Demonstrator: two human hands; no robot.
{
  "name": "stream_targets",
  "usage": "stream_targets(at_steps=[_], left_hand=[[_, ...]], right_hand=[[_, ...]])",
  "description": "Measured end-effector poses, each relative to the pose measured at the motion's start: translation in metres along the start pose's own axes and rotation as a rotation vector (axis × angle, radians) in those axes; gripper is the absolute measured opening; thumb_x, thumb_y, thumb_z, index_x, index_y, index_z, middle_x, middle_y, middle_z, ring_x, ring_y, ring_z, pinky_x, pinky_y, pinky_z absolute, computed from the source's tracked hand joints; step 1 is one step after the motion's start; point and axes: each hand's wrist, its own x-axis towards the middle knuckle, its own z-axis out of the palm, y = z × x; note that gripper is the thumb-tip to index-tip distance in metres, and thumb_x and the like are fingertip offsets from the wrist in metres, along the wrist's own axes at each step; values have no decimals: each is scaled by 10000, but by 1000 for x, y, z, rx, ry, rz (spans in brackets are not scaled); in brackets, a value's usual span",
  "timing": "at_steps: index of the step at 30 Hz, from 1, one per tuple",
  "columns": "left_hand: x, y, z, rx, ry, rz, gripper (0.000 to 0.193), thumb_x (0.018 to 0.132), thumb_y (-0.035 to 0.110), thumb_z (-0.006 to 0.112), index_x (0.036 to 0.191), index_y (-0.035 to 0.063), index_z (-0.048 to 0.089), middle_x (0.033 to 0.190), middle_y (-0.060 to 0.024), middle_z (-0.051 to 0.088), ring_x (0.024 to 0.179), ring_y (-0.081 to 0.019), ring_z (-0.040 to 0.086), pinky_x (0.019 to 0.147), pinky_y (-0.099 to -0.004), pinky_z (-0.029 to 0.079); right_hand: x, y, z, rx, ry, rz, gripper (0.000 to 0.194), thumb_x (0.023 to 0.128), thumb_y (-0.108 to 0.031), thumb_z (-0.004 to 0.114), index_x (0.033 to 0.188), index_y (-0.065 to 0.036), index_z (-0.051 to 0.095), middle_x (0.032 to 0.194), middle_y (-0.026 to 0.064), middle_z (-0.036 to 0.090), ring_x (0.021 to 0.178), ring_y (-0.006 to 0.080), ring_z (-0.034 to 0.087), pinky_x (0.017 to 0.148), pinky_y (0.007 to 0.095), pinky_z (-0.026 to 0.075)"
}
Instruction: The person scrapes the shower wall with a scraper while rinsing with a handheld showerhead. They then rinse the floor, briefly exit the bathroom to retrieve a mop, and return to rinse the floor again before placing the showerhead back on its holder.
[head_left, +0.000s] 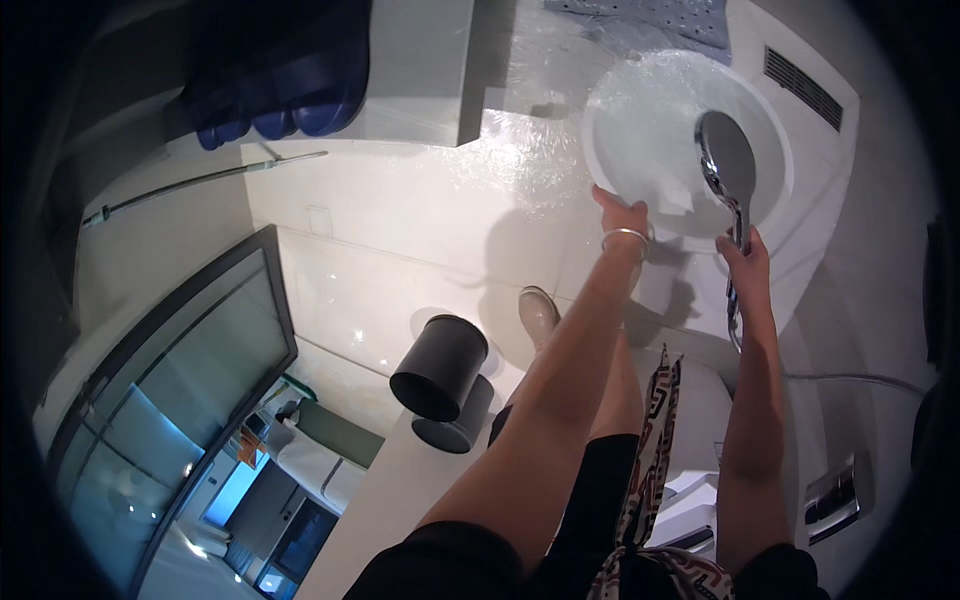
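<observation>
My right hand (747, 259) is closed around the chrome handle of a shower head (727, 157), held over a round white basin or tub (787, 169). Water lies or splashes inside the basin and spreads over the floor beyond it. At the basin's near left rim is my left hand (622, 214), with a bangle on the wrist; its fingers are at the rim, partly hidden, and whether they grip it is unclear. A metal shower hose (847, 376) runs off to the right. A grey perforated mat (667, 19) lies past the basin.
A black cylindrical bin (442, 367) stands on the floor left of my legs. My boot (538, 311) is on the wet tiles. A cabinet (420, 112) juts in at the upper left, near blue slippers (322, 97). A framed glass door (202, 360) is at left, a floor vent (804, 88) at right.
</observation>
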Motion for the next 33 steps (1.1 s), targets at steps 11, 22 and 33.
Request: stream_targets(at_steps=[11,22,33], left_hand=[[-43,-86,-37,-140,-69,116,947,765,80,601,1430,90,-72,1110,-256,567,999,-360,593,829,-420,487],[-57,-135,-62,-480,-312,-20,819,829,18,514,1450,86,-14,932,-102,600,749,-149,539,605,-263,446],[-69,-106,-88,-25,-276,150,585,845,69,482,1399,74,293,968,-121,605,779,-165,601,709,-273,492]], right_hand=[[-55,84,11,322,-126,250,199,771,-126,697,903,-51,569,657,-32,493,569,64,435,525,227,339],[-55,52,7,301,-131,218,164,819,-180,691,912,-90,592,696,-59,497,609,38,428,536,207,336],[-8,10,5,108,-45,-22,247,850,-262,643,986,-59,609,861,-13,580,758,80,489,674,251,395]])
